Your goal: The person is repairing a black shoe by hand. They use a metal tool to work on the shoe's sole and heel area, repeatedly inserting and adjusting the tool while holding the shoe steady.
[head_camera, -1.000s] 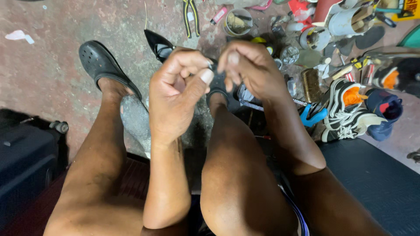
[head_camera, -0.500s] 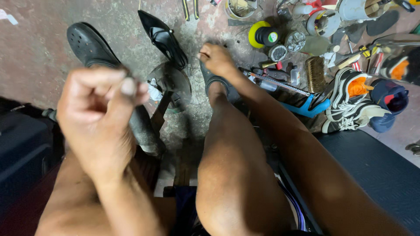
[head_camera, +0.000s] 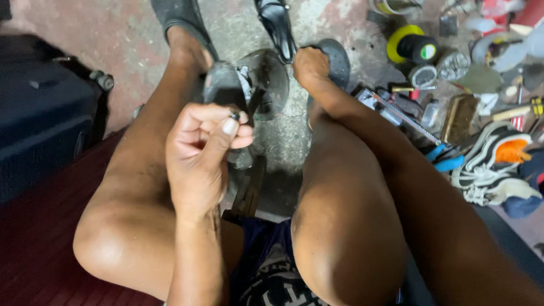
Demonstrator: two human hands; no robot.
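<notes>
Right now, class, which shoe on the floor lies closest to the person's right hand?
The black pointed dress shoe, just left of the right hand. The striped sneaker with the orange patch lies far off at the right edge.

Tiny item pinched in left hand (head_camera: pixel 199 148) too small to identify

Yellow tape roll (head_camera: pixel 403 39), black shoe (head_camera: pixel 277 25), orange-and-white sneaker (head_camera: pixel 498 161).

Showing two hands, left hand (head_camera: pixel 201 150) and right hand (head_camera: pixel 310 65); one black heeled shoe (head_camera: pixel 277 25); one yellow tape roll (head_camera: pixel 403 41); one sneaker (head_camera: pixel 498 164).
</notes>
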